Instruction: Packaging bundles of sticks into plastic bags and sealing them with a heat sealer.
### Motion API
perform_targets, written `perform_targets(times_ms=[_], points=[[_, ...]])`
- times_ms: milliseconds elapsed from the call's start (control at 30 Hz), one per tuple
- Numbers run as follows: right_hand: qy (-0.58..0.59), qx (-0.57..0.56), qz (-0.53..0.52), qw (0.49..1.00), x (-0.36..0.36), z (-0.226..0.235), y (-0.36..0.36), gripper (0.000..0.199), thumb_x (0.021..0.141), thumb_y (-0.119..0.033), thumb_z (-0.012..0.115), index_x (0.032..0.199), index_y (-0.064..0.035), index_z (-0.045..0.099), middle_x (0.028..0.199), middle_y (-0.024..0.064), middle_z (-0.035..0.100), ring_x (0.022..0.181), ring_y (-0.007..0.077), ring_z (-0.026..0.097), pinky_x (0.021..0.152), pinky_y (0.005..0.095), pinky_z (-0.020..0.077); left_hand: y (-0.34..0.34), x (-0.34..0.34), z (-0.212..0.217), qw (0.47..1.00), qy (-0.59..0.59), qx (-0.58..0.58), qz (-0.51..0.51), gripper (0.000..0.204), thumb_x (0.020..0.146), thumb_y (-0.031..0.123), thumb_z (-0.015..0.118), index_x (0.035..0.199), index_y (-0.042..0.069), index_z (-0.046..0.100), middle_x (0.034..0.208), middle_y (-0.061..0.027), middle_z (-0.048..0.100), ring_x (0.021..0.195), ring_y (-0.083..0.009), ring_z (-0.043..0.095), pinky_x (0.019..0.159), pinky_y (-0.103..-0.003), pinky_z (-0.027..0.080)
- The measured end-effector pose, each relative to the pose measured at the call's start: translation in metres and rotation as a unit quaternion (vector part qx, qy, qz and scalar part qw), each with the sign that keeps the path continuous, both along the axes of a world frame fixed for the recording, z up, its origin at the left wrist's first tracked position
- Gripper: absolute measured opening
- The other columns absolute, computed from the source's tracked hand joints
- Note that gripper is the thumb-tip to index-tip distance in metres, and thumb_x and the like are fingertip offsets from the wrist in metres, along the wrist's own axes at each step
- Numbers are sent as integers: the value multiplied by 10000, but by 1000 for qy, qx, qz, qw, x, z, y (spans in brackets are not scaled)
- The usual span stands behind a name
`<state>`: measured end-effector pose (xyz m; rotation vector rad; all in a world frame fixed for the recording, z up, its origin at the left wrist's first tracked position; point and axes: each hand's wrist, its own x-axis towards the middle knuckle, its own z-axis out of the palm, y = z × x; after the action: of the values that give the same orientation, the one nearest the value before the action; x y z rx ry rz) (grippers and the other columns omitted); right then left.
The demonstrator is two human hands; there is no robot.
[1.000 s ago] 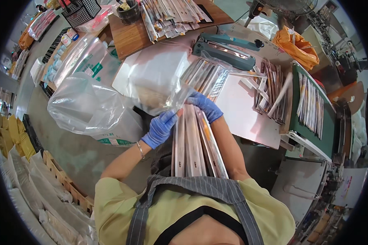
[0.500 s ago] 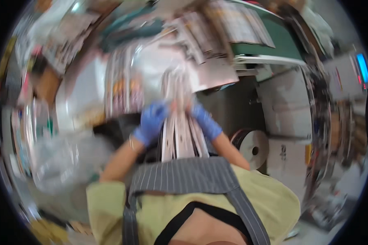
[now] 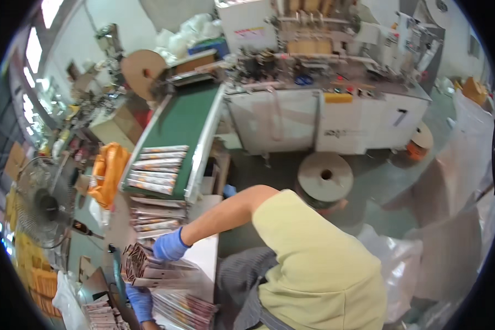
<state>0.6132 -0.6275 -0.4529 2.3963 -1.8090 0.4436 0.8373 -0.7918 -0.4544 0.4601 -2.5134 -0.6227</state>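
Observation:
A bundle of long, narrow, flat printed packets (image 3: 165, 273) lies between my two blue-gloved hands, its packet ends showing at the left. On its far side, my right hand (image 3: 170, 246) presses against it with the fingers partly hidden. At its near side is my left hand (image 3: 140, 302), closed against the bundle's edge. More slim packets (image 3: 184, 311) lie in a row just below the bundle. Beyond my right hand, another row of packets (image 3: 157, 217) lies at the foot of the conveyor.
A green conveyor belt (image 3: 184, 118) carries several packets (image 3: 158, 168) at its near end. A white machine (image 3: 368, 121) stands behind, with a large reel (image 3: 325, 175) on the floor before it. To the left are a fan (image 3: 47, 203) and an orange bag (image 3: 110, 173).
The view has swung round, bringing the conveyor and machine into the middle. My hands, earlier on a bundle before my chest, are now at the lower left around a bundle of packets.

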Motion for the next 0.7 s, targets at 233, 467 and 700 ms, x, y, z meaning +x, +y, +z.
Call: perform_targets(times_ms=[233, 467, 700], points=[[-386, 263, -67, 882, 3, 180, 25, 121, 786, -113, 505, 785, -37, 599, 636, 10, 524, 584, 115, 521, 488, 269, 430, -19, -13, 115, 971, -43, -191, -138, 233, 738, 55, 486, 954, -3, 551, 1018, -177, 522, 968, -321, 498, 846, -346, 391], [-8, -262, -48, 964, 14, 123, -40, 168, 725, -114, 592, 865, -26, 561, 737, 128, 550, 681, 279, 548, 650, 350, 452, 34, -5, 121, 999, -2, 50, -18, 225, 701, 141, 649, 643, 14, 472, 864, -131, 561, 763, -222, 544, 695, -302, 435], [-109, -106, 75, 986, 66, 95, -87, 149, 754, -172, 587, 817, -47, 536, 707, 178, 550, 645, 338, 560, 574, 396, 443, 95, -49, 0, 896, 364, 160, 199, 381, 646, 121, 704, 947, 48, 483, 972, -79, 547, 843, -173, 538, 748, -259, 448]])
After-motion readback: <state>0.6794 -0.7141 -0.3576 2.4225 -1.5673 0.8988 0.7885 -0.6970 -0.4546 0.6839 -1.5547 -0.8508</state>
